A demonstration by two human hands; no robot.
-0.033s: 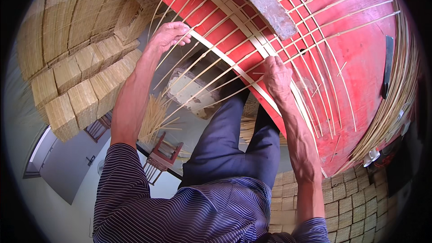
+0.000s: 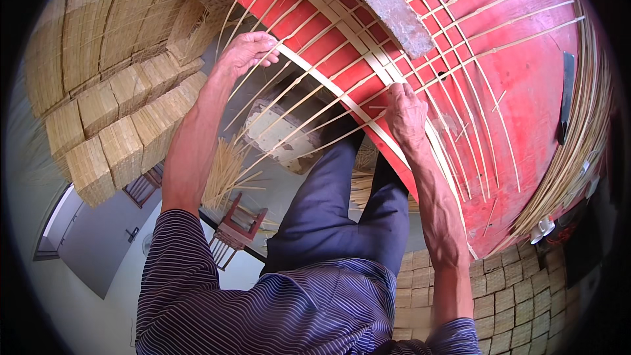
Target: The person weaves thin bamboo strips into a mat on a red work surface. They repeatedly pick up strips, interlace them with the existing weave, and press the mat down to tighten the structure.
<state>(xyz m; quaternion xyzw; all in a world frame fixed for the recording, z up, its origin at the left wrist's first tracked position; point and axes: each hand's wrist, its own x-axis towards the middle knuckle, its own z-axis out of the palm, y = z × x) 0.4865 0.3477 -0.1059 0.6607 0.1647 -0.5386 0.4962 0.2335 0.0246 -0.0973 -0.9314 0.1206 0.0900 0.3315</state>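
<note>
On a red tabletop [image 2: 532,98] lies an open lattice of thin pale bamboo strips [image 2: 453,26], with a denser woven band [image 2: 332,16] along it. A grey, curved stone-like slab [image 2: 381,3] rests across the lattice. My left hand [image 2: 250,52] is at the table's near left edge, fingers pinched around a thin bamboo strip whose end hangs past the edge. Beside it, a wider flat strip [image 2: 315,72] follows the edge. My right hand [image 2: 406,115] is closed over the lattice at the end of the woven band, fingertips pinching a bamboo strip there; its grip is partly hidden.
Loose strip ends [image 2: 282,128] stick out over my lap. A dark flat blade [image 2: 566,92] and a bundle of long strips [image 2: 591,138] lie at the right. Woven stacks [image 2: 98,39] stand left, others [image 2: 503,302] lower right. A small wooden stool [image 2: 242,220] and cut strips [image 2: 223,171] are below.
</note>
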